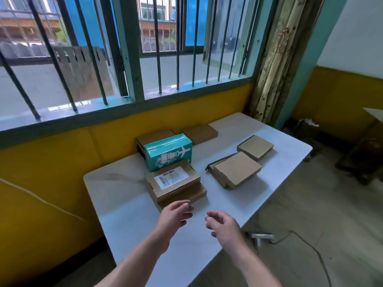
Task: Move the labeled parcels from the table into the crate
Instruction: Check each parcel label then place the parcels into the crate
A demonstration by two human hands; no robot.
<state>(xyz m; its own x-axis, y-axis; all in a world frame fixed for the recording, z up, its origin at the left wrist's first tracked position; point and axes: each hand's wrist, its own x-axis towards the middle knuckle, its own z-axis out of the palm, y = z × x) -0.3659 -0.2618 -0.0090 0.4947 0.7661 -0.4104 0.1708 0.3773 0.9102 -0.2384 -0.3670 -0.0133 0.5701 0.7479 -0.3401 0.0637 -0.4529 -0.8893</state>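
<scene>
A brown cardboard parcel with a white shipping label [172, 181] lies on top of another flat brown box [186, 196] near the front left of the white table [238, 204]. Behind it stands a teal box printed with an airplane [168, 152]. My left hand [176, 213] hovers just in front of the lower box, fingers loosely curled and holding nothing. My right hand [222, 223] floats over the table to the right, also loosely curled and holding nothing. No crate is in view.
Plain brown boxes lie at the right [237, 169] [255, 147] and at the back [200, 134] [154, 139]. A yellow wall and barred window run behind the table. A curtain [275, 65] hangs at the right. A cable [306, 241] trails on the floor.
</scene>
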